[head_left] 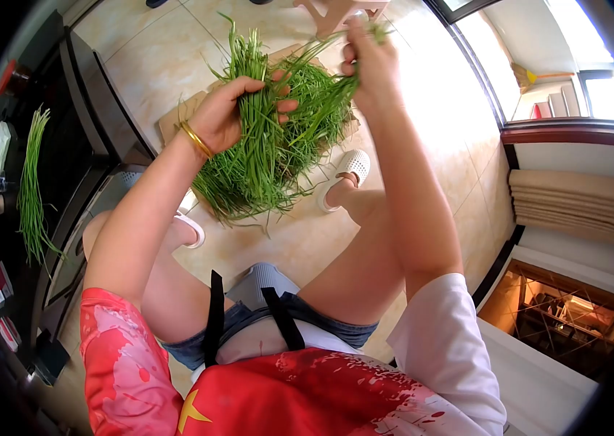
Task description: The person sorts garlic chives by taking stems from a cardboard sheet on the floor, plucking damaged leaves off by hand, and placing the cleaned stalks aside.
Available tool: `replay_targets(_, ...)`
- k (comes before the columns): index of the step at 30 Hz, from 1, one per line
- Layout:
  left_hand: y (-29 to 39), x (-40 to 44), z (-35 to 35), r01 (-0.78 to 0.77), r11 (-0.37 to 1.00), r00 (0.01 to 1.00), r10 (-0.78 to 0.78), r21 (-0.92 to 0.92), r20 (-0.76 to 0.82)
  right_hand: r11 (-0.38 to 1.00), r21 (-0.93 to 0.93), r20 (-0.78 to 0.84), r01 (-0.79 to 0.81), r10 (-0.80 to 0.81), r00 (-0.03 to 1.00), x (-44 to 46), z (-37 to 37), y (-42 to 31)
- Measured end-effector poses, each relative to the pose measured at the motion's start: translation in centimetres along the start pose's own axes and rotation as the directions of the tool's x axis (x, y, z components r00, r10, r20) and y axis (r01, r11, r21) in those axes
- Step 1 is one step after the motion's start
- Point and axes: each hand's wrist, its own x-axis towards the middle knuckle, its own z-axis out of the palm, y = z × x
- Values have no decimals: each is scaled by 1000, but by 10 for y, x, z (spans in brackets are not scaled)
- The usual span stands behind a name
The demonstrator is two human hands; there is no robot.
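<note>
My left hand (228,115), with a gold bangle at the wrist, is wrapped around a long bunch of green chives (257,134). My right hand (373,64) is raised to the upper right, its fingers closed on a few chive stalks that stretch across from the bunch. Motion blurs the tips above those fingers. Beneath both hands a loose heap of chives (321,109) lies on a flat piece of cardboard (170,122) on the floor. The heap sits in front of my feet.
To the left, another bundle of chives (31,185) rests on a black cabinet top (67,152) beside small boxes and jars. A pink plastic stool (336,16) stands beyond the heap. White clogs (354,164) are on my feet. A glass door (477,65) is at right.
</note>
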Motion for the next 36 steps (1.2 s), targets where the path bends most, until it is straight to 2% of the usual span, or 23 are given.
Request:
replay_targets(3, 0, 1, -5, -15, 1000, 1000, 15, -7, 27, 992, 25, -157, 122, -117, 981, 0, -21, -31)
replay_targets(4, 0, 2, -7, -16, 1000, 999, 15, 2, 52, 980, -41, -153, 197, -201, 968, 1, -30, -37)
replay_targets(5, -1, 2, -7, -17, 1000, 999, 17, 1, 51, 955, -61, -221, 292, -298, 929, 1, -36, -40)
replay_targets(7, -1, 3, -8, -25, 999, 999, 24, 23, 33, 858, -184, -227, 479, -511, 829, 11, -55, -39)
replay_targets(8, -2, 3, -9, -23, 999, 999, 22, 23, 34, 812, -261, -179, 521, -571, 801, 19, -68, -38)
replay_targets(9, -2, 3, -9, -21, 999, 999, 20, 30, 35, 812, -263, -182, 520, -571, 800, 15, -64, -39)
replay_targets(11, -2, 4, -6, -15, 999, 999, 14, 39, 38, 935, 26, -220, 354, -340, 914, 9, -52, -37)
replay_targets(13, -3, 4, -2, -10, 1000, 1000, 11, 23, -16, 925, 96, -217, 367, -340, 915, 3, -48, -40)
replay_targets(16, -2, 6, -4, -15, 1000, 999, 15, 19, -31, 756, -57, -233, 652, -646, 727, -1, -51, -58)
replay_targets(17, -2, 7, -7, -17, 1000, 999, 18, 18, -36, 765, -132, -247, 630, -641, 727, -3, -52, -62)
replay_targets(18, -3, 8, -10, -6, 999, 1000, 6, 32, 10, 835, -184, -201, 520, -549, 811, -6, -49, -60)
replay_targets(19, -3, 9, -12, 7, 999, 998, -9, 47, 59, 883, -242, -163, 403, -446, 880, -9, -44, -57)
replay_targets(20, -3, 9, -13, 9, 999, 998, -12, 49, 60, 873, -434, -94, 221, -288, 953, -11, -34, -49)
replay_targets(21, -2, 7, -9, 15, 999, 999, -17, 48, 39, 833, -537, 25, 134, -143, 989, -7, -29, -31)
replay_targets(22, -2, 5, -5, 24, 999, 1000, -25, 45, 19, 770, -568, 233, 291, -189, 954, -12, -19, -16)
replay_targets(23, -2, 4, -2, 30, 999, 999, -31, 45, 22, 755, -596, 310, 273, -97, 946, -17, -9, -7)
replay_targets(25, -2, 2, 4, 10, 998, 1000, -8, 64, -30, 776, -582, 339, 241, -38, 940, -18, 5, 15)
replay_targets(27, -4, 5, 2, 9, 999, 1000, -9, 40, -6, 812, -575, 331, 95, 125, 935, -26, 13, 16)
replay_targets(31, -6, 5, 5, -4, 1000, 1000, 4, 25, 10, 792, -609, 311, 48, 183, 932, -24, 17, 28)
replay_targets(33, -3, 4, 4, 24, 999, 1000, -23, 29, -17, 889, -455, 315, -49, 212, 925, -22, 17, 31)
replay_targets(34, -2, 3, 2, 53, 998, 998, -51, 33, -43, 889, -455, 318, -49, 213, 924, -20, 18, 32)
replay_targets(36, -1, 2, 0, 34, 999, 999, -33, 19, -32, 918, -388, 202, 78, 3, 979, -17, 19, 32)
